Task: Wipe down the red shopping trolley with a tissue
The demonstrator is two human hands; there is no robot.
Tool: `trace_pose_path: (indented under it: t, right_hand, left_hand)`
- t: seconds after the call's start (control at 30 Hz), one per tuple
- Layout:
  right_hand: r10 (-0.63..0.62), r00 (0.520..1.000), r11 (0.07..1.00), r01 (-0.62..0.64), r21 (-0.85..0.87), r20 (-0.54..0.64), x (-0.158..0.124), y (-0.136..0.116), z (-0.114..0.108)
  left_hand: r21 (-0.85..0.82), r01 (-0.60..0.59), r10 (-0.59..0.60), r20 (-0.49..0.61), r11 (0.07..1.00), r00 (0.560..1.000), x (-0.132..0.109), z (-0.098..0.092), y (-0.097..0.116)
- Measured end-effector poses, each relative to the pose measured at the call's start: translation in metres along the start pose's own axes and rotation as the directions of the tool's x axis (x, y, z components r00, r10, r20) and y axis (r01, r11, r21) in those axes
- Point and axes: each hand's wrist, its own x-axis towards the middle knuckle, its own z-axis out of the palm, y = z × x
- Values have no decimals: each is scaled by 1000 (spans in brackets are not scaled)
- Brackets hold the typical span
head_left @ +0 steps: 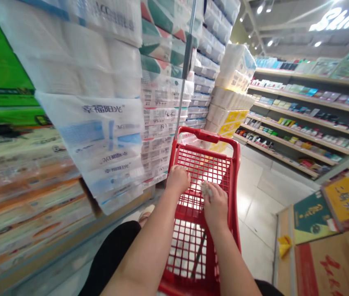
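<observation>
The handling looks to be under way: a crumpled whitish piece (205,189) is taken up and not yet put down, and how much is left cannot be told from this view. The piece sits over the mesh of a red shopping cart (235,181), between the middle and the right edge. The right hand (218,204) has its grip clamped on it, thumb and fingers round its near side. The left hand (179,180) is by the cart's left edge with its fingers curled; whether that grip closes on anything, or touches the mesh, I cannot tell.

The cart's walls are open mesh, with pale floor (248,207) showing through and a dark rod visible near the bottom; whether the rod lies inside or behind is unclear. By the far left corner rises a metal pole with a dark sleeve (187,56). Clear plastic packs (109,115) of paper rolls stand stacked to the left, small goods fill the wall shelves (304,107), and a yellow box (348,201) sits on the right.
</observation>
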Motion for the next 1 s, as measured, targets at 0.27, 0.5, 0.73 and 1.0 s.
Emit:
trace_pose_path:
  t: [0.27, 0.5, 0.73, 1.0]
  right_hand:
    - [-46, 996, 999, 48, -18, 72, 1, 9, -3]
    - [-161, 971, 987, 158, 28, 175, 0, 10, -4]
    - [-17, 999, 998, 19, -63, 42, 2, 13, -6]
    - [69, 997, 992, -73, -108, -36, 3, 16, -12]
  left_hand:
    - [-12, 5, -5, -3, 1000, 1000, -1, -1, 0]
    - [-6, 2, -2, -23, 1000, 1000, -2, 0, -1]
    - [-1, -1, 1, -15, 1000, 1000, -1, 0, -2]
    - [-22, 1, -1, -19, 1000, 1000, -1, 0, -1]
